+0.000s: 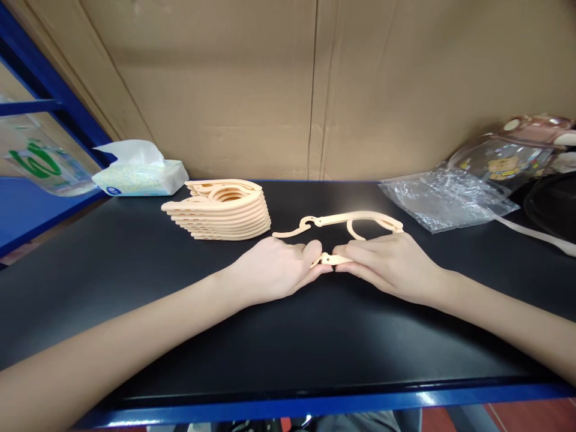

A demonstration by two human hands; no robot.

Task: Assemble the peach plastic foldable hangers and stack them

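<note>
Right at the middle of the frame, a peach plastic folding hanger point(355, 221) lies on the black tabletop point(288, 336), its hook end pointing left and its near end caught between both hands. Left hand point(274, 267) has its fingers curled in and pinched on the hanger's tip from the left, and the right hand point(387, 261) does the same from the right, fingers nearly closed on that small piece, so honestly you can't see much of the joint itself. My guess at the risk: it's thin plastic with a hinge, so squeezing it crooked could snap it or nip a fingertip, and the far arm could slide around since nothing pins it. Just left of the hands sits a neat stack of folded hangers point(222, 210); a careless elbow could topple it. Further out: a tissue pack point(139, 174) at upper left, a crinkled clear plastic bag point(445, 198) at right.
</note>
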